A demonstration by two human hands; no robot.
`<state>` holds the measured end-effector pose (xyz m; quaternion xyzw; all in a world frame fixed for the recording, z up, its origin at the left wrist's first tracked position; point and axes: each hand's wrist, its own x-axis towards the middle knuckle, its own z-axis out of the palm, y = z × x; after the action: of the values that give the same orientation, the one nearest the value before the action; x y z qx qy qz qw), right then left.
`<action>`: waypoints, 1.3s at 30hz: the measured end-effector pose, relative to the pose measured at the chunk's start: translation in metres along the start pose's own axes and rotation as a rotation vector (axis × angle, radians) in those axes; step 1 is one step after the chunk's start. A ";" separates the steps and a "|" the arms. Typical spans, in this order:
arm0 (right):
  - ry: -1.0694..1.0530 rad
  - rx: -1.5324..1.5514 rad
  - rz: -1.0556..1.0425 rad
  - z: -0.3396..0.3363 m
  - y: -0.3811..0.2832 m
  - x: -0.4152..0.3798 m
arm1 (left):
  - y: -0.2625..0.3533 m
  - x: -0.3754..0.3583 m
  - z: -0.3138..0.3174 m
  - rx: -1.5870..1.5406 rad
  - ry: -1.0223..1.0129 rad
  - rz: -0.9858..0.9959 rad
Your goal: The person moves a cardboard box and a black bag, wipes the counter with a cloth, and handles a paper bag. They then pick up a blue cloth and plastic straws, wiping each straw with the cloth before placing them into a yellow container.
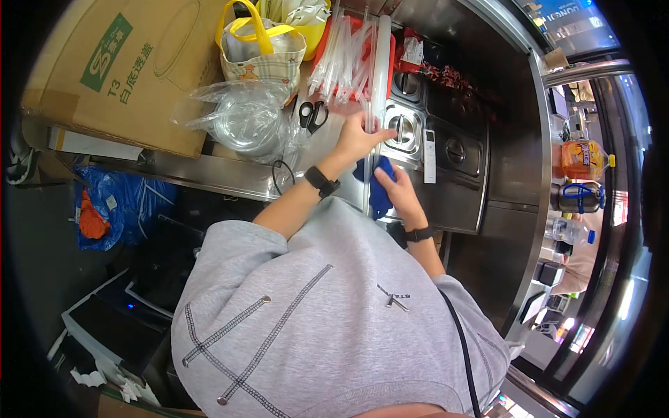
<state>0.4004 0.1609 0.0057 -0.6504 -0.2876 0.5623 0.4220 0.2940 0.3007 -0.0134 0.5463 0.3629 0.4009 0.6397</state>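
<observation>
My left hand is at the long clear plastic strip, its fingers curled at the strip's edge and its thumb pointing right. Just below it, my right hand has its fingers closed on a dark blue cloth, which lies against the lower part of the strip. To the right of my left hand are a steel container with a lid and a white remote-like object. Black-handled scissors rest to the left. Both wrists wear black bands.
A big cardboard box, a patterned bag with yellow handles and plastic-wrapped round lids stand at the left. Clear wrapped straws lie at the top. More lidded steel containers and bottles are at the right.
</observation>
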 end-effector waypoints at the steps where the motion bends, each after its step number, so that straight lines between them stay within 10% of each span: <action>1: 0.009 0.032 -0.020 0.003 -0.005 0.005 | 0.001 -0.003 0.003 0.016 0.010 -0.014; 39: 0.111 0.023 -0.011 -0.004 0.026 0.015 | -0.054 0.003 -0.003 -0.053 -0.164 -0.100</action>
<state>0.4049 0.1601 -0.0237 -0.6741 -0.2607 0.5264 0.4478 0.2988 0.2998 -0.0676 0.5414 0.3252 0.3318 0.7007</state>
